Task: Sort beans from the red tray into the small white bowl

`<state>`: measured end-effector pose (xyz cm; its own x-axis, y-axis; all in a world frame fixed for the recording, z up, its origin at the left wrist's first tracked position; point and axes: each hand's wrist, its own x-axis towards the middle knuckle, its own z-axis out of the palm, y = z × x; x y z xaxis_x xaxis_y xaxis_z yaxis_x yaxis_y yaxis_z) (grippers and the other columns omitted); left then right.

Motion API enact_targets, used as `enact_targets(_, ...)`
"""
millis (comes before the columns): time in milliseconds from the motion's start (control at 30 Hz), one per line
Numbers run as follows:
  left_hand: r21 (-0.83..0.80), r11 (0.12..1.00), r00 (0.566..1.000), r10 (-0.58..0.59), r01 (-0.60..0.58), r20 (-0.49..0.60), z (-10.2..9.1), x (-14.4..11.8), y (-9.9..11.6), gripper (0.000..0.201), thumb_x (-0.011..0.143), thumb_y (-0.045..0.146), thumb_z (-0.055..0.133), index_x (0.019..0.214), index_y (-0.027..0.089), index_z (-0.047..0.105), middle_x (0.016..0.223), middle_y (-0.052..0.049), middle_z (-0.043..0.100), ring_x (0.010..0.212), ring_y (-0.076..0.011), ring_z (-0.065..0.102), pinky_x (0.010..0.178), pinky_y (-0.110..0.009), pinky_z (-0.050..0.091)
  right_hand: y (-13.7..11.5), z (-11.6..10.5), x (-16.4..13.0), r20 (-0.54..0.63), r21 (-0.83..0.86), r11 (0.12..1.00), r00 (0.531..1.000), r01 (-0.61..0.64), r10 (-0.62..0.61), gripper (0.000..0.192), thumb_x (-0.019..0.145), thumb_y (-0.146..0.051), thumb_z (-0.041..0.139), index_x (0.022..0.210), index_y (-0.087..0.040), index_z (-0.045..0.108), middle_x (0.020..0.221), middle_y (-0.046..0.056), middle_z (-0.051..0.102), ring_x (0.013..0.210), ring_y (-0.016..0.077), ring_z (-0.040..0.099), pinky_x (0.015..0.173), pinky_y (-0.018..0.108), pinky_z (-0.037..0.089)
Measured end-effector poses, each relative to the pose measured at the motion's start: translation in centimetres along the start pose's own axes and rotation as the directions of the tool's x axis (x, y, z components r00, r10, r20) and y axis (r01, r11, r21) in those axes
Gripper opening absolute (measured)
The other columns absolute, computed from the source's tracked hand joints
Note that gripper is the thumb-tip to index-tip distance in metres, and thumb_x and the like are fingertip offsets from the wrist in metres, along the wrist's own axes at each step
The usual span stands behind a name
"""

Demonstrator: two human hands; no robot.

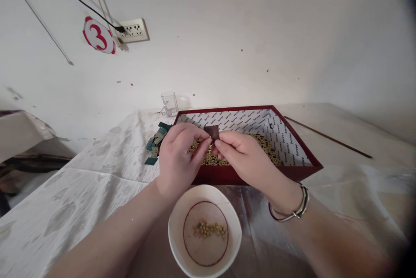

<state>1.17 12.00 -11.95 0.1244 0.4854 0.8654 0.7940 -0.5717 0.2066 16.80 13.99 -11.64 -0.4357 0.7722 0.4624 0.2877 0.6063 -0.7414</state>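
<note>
Over the near side of a dark red box (300, 174), both hands meet with fingertips close together. Pinched in my right hand (245, 150) is a small dark brown square piece (212, 131), thin and flat, its material unclear. My left hand (183, 150) is closed in a pinch beside that piece; whatever its thumb and finger hold is too small to make out. Inside the box lies a layer of small yellowish and dark beads (264, 146), partly hidden by my hands. Nearer to me, a white bowl (175, 230) contains several yellowish beads (211, 229).
Green flat pieces (152, 160) lie in a pile left of the box. A clear glass mug (170, 104) stands behind them by the wall. To the right rests a thin brown stick (328, 136). A pale patterned cloth (87, 200) covers the table.
</note>
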Motion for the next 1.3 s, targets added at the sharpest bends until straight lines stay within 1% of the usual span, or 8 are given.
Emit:
enact_targets(400,0.032,0.999,0.999,0.038,-0.037,-0.031,0.31,-0.15,-0.03,0.010,0.075,0.014,0.061,0.083,0.018,0.063,0.085,-0.003,0.061,0.081,-0.0137,0.059,0.074,-0.029,0.051,0.08,0.17,-0.04,0.021,-0.068,0.998,1.000,-0.001,0.003,0.026,0.087,-0.017,0.041,0.061,-0.020,0.040,0.060,-0.004,0.046,0.058,0.0113,0.045,0.054,0.025,0.032)
enact_targets(567,0.012,1.000,1.000,0.001,-0.001,-0.030,0.24,-0.13,0.04,0.010,0.076,0.014,0.059,0.084,0.018,0.064,0.085,-0.003,0.062,0.080,-0.0133,0.060,0.074,-0.028,0.051,0.09,0.23,-0.06,0.022,-0.090,0.996,1.000,-0.006,0.008,0.026,0.087,-0.018,0.041,0.061,-0.020,0.039,0.060,-0.004,0.045,0.058,0.0116,0.043,0.055,0.026,0.030)
enact_targets(767,-0.009,1.000,0.999,-0.028,0.027,-0.039,0.18,-0.08,0.23,0.007,0.076,0.015,0.060,0.082,0.018,0.061,0.084,-0.003,0.062,0.082,-0.0142,0.059,0.075,-0.030,0.051,0.08,0.31,-0.07,0.032,-0.110,0.994,0.999,0.000,0.004,0.023,0.088,-0.020,0.041,0.064,-0.020,0.042,0.061,-0.003,0.046,0.059,0.0121,0.043,0.055,0.026,0.030)
enact_targets(933,-0.015,0.999,0.999,-0.043,0.043,-0.008,-0.05,0.12,0.18,0.008,0.076,0.014,0.059,0.082,0.019,0.062,0.084,-0.002,0.062,0.080,-0.0132,0.058,0.073,-0.029,0.050,0.07,0.24,-0.01,0.026,-0.129,0.992,1.000,0.007,-0.004,0.024,0.087,-0.019,0.040,0.064,-0.020,0.041,0.061,-0.003,0.045,0.059,0.0122,0.042,0.056,0.026,0.030)
enact_targets(1067,-0.065,0.995,0.996,-0.071,0.074,0.057,-0.26,0.47,-0.14,0.012,0.075,0.011,0.057,0.081,0.021,0.062,0.083,-0.001,0.061,0.079,-0.0132,0.058,0.072,-0.029,0.051,0.11,0.27,-0.11,0.027,-0.140,0.990,1.000,0.018,-0.015,0.024,0.087,-0.019,0.041,0.063,-0.020,0.040,0.060,-0.003,0.043,0.058,0.0119,0.041,0.056,0.026,0.030)
enact_targets(1200,-0.107,0.987,0.990,-0.109,0.119,0.092,-0.33,0.68,-0.45,0.014,0.075,0.010,0.057,0.079,0.022,0.061,0.083,0.000,0.060,0.080,-0.0135,0.058,0.069,-0.029,0.051,0.19,0.34,-0.07,0.040,-0.141,0.990,0.999,0.027,-0.021,0.021,0.088,-0.019,0.041,0.067,-0.019,0.045,0.064,-0.002,0.049,0.061,0.0123,0.044,0.057,0.026,0.032)
enact_targets(1300,-0.100,0.987,0.989,-0.114,0.124,0.099,-0.31,0.73,-0.53,0.012,0.074,0.010,0.057,0.078,0.022,0.060,0.082,0.000,0.060,0.079,-0.0131,0.057,0.071,-0.029,0.050,0.24,0.38,0.02,0.039,-0.146,0.989,0.999,0.026,-0.021,0.021,0.088,-0.019,0.040,0.067,-0.019,0.045,0.064,-0.002,0.049,0.060,0.0122,0.045,0.057,0.026,0.032)
